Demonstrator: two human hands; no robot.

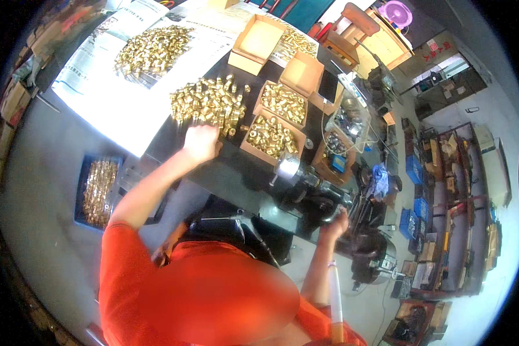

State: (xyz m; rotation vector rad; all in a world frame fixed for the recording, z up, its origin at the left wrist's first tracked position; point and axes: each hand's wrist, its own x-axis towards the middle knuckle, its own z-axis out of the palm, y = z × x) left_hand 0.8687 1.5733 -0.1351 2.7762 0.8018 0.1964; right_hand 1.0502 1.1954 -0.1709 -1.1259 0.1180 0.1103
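Note:
My left hand (202,143) is closed at the near edge of a loose pile of brass fittings (210,104) on the dark table. What its fingers hold, if anything, is hidden. To the right, my right hand (335,225) is closed beside a dark bench machine (314,196) with metal parts. Its fingers are small in the picture, and what they grip cannot be made out. Between the hands stands a cardboard box of brass fittings (271,137), with a second filled box (282,104) behind it.
Newspaper (98,95) covers the table's left side under another brass heap (153,51). Open cardboard boxes (258,39) stand farther back. A blue crate of brass parts (78,196) sits low at left. Bins of metal parts (349,121) and a blue rag (379,180) lie right; shelves (455,207) stand beyond.

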